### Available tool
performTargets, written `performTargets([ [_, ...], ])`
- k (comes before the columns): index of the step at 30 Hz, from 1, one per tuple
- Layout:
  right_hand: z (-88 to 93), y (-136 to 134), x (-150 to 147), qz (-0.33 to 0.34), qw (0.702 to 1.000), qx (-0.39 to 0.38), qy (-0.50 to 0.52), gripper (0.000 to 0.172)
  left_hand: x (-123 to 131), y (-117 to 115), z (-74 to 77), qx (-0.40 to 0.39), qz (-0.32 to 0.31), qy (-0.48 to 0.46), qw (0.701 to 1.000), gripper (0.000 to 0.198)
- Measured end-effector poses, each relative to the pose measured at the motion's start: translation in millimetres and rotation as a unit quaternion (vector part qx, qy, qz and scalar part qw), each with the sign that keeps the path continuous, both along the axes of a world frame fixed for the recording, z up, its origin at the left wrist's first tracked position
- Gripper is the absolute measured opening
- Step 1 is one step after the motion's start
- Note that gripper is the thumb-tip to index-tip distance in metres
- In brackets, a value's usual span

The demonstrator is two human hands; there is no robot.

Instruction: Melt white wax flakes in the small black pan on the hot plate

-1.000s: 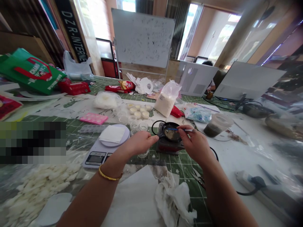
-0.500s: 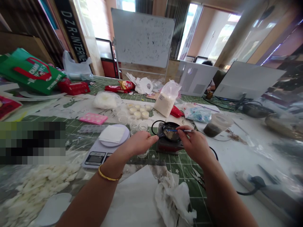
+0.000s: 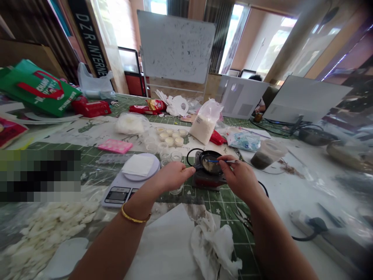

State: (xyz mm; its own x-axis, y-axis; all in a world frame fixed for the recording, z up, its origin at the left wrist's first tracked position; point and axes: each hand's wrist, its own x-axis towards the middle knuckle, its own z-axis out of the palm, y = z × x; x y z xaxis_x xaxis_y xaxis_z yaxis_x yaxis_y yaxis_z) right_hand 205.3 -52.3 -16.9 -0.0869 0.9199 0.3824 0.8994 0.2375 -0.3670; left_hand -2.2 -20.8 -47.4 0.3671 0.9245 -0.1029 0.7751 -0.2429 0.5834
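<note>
A small black frying pan [image 3: 212, 168] sits on a dark little hot plate [image 3: 207, 182] and has a thin layer of pale, clear-looking stuff in it. My left hand [image 3: 175, 175] is closed around the pan's short handle. In my right hand [image 3: 237, 175] a slim blue-tipped stick [image 3: 213, 160] is pinched, its tip inside the pan. Left of the pan stands a white kitchen scale [image 3: 118, 196] with folded white paper [image 3: 138, 165] on its plate. Clear little cups [image 3: 176, 156] stand just behind my left hand.
Several filled small cups [image 3: 171, 138] and a bag of white granules [image 3: 204, 126] are behind the pan. A pink mould [image 3: 115, 146] lies left. White flakes [image 3: 58, 217], crumpled tissue [image 3: 215, 245] and scissors [image 3: 244, 219] lie nearer. A power strip [image 3: 320, 229] is at right.
</note>
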Motion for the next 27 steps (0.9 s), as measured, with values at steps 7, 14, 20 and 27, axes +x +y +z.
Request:
performTargets([
  [7, -1.7, 1.0, -0.9, 0.009, 1.0, -0.01, 0.002, 0.028, -0.1, -0.9, 1.2, -0.004, -0.001, 0.0, 1.0, 0.052],
  [14, -0.9, 0.7, 0.2, 0.006, 1.0, -0.009, -0.004, 0.028, -0.5, 0.0, -0.1, 0.0, -0.005, 0.002, 1.0, 0.051],
  [20, -2.8, 2.9, 0.1, -0.005, 1.0, 0.008, 0.008, 0.029, 0.7, -0.8, 1.7, -0.003, -0.002, -0.001, 1.0, 0.05],
  [27, -1.8, 1.1, 0.6, -0.001, 1.0, 0.01, 0.004, 0.029, 0.2, -0.8, 1.2, -0.005, 0.0, -0.001, 1.0, 0.051],
])
